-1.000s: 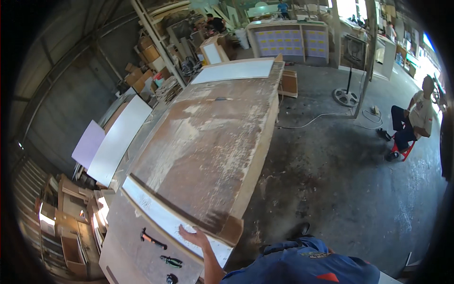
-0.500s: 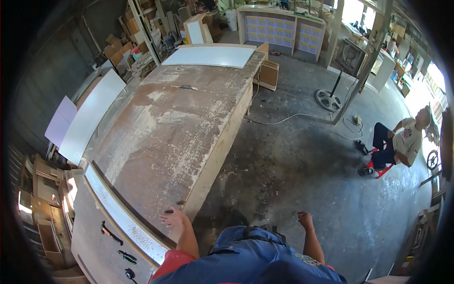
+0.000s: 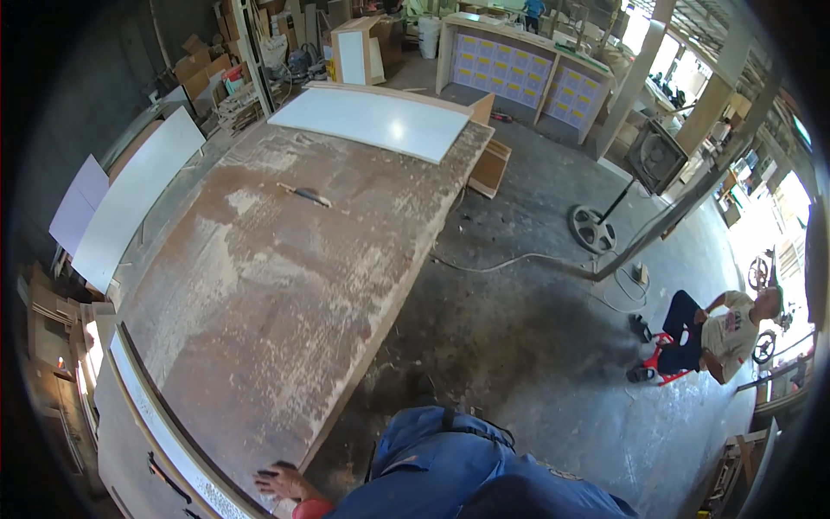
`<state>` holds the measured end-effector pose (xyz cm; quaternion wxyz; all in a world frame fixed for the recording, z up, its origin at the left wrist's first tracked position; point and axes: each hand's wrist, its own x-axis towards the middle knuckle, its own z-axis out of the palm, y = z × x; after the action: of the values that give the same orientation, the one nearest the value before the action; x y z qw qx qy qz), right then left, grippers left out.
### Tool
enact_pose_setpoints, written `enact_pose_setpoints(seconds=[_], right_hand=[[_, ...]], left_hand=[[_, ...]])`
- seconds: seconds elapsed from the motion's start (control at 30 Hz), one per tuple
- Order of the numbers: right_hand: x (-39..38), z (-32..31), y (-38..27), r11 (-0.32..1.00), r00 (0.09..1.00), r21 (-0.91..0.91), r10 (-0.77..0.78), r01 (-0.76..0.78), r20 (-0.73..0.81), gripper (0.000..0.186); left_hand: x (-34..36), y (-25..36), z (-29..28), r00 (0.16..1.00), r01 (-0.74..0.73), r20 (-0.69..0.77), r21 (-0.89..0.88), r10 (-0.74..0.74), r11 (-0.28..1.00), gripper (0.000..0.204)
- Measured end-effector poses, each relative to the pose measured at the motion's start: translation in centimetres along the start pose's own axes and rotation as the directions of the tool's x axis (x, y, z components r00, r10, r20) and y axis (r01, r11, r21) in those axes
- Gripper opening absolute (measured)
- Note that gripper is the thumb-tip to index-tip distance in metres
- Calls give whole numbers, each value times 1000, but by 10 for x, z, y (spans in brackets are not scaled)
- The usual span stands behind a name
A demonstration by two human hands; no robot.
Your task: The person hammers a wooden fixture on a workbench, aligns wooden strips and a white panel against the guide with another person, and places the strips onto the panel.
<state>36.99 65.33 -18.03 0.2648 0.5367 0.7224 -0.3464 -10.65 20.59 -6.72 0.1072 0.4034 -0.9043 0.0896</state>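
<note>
My left hand [image 3: 281, 483] lies open on the worn wooden worktable [image 3: 285, 320], near its near corner, fingers apart. Beside it runs a narrow white strip [image 3: 141, 387] with dark and tan edging. An orange-handled tool [image 3: 166, 474] rests to its left, with another tool partly showing below. A small tool [image 3: 304, 195] lies farther up the table, and a curved white panel [image 3: 363, 120] lies across the far end. I cannot see my right hand.
A seated person [image 3: 723, 337] is on a low red stool to the right. A post with a wheel base [image 3: 590, 228] and cables stand on the floor. White panels [image 3: 143, 190] lean at the left. A framed counter [image 3: 500, 65] and stacked boards stand behind.
My left hand has moved from the white strip onto the bare tabletop at its near corner. The view has swung, and my right hand, visible half a second ago, has left the frame.
</note>
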Motion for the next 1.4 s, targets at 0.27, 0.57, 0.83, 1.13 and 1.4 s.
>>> enact_pose_setpoints(seconds=[0.27, 0.57, 0.83, 1.13, 1.4], right_hand=[[162, -152, -48, 953, 933, -56, -304, 298, -195, 30], [329, -303, -94, 886, 955, 391, -155, 248, -254, 30], [474, -454, -58, 677, 875, -585, -466, 447, 130, 20], [571, -628, -128, 820, 994, 572, 83, -30, -66, 26], [636, -658, -234, 882, 994, 458, -97, 112, -57, 29]], left_hand=[[-43, 213, -58, 989, -126, -39, -731, 143, 670, 76], [-314, 529, -208, 598, -499, -345, -867, 723, -1, 57], [-494, 638, -318, 53, -143, -192, -973, 980, -183, 25], [-519, 778, -337, 76, -56, -191, -981, 979, -187, 22], [-504, 924, -357, 161, -126, -261, -962, 952, -243, 20]])
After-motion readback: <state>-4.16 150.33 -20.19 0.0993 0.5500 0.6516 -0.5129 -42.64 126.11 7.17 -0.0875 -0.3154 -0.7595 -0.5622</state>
